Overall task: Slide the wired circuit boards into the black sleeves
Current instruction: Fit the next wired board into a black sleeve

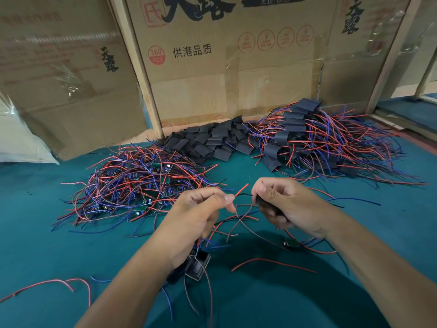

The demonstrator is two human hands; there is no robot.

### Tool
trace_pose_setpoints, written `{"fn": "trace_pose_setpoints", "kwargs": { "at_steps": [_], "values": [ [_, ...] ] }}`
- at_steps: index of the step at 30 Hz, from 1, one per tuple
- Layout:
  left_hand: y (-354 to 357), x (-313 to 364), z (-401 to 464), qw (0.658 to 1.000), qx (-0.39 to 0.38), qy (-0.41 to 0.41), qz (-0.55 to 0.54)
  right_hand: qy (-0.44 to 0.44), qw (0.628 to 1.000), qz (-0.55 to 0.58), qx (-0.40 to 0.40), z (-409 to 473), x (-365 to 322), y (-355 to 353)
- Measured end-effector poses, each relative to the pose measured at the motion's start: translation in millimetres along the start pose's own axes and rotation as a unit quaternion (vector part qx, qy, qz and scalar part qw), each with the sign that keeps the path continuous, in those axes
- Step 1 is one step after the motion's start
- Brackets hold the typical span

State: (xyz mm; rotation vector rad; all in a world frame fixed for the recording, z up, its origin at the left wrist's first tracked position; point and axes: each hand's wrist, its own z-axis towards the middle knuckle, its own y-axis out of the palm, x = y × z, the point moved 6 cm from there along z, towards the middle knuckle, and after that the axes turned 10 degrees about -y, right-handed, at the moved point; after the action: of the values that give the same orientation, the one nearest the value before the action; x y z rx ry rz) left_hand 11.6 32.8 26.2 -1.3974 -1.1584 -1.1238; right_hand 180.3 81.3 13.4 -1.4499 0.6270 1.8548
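My left hand (201,209) pinches a red and a black wire (241,191) between thumb and forefinger. The board (198,262) on those wires hangs below my left wrist. My right hand (283,204) grips a black sleeve (268,205), and the wire ends point at its mouth. A pile of bare wired boards (134,183) lies to the left on the green table (59,245). Empty black sleeves (212,140) are heaped at the back centre. Sleeved boards (314,143) are stacked at the back right.
Cardboard boxes (224,60) wall off the back of the table. Another wired board (292,243) lies under my right wrist. Loose red and blue wires (47,284) lie at the near left. A white plastic bag (21,140) sits at the far left.
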Motion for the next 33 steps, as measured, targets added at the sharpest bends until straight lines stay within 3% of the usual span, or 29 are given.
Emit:
{"fn": "trace_pose_setpoints", "kwargs": {
  "at_steps": [5,7,9,15,26,33],
  "values": [
    [1.1,0.4,0.2,1.0,-0.009,0.005,-0.005,-0.002,0.999,0.047,-0.023,-1.6,-2.1,1.8],
    [1.7,0.6,0.1,1.0,-0.012,0.008,-0.005,-0.037,0.997,-0.064,-0.013,-0.7,-8.2,0.4],
    [1.4,0.4,0.4,1.0,-0.013,0.01,-0.004,-0.076,0.972,-0.221,0.0,-0.2,-13.8,1.3],
    [3.2,1.4,0.3,1.0,-0.024,0.015,-0.004,-0.144,0.921,-0.361,0.001,-3.1,-27.8,12.8],
    [8.5,4.5,-3.3,0.999,-0.039,0.02,0.022,-0.198,0.899,-0.39,0.019,-6.9,-43.5,19.9],
    [12.3,5.0,-4.7,0.992,-0.039,0.051,0.108,-0.177,0.868,-0.461,-0.055,-7.3,-36.8,30.0]
  ]
}}
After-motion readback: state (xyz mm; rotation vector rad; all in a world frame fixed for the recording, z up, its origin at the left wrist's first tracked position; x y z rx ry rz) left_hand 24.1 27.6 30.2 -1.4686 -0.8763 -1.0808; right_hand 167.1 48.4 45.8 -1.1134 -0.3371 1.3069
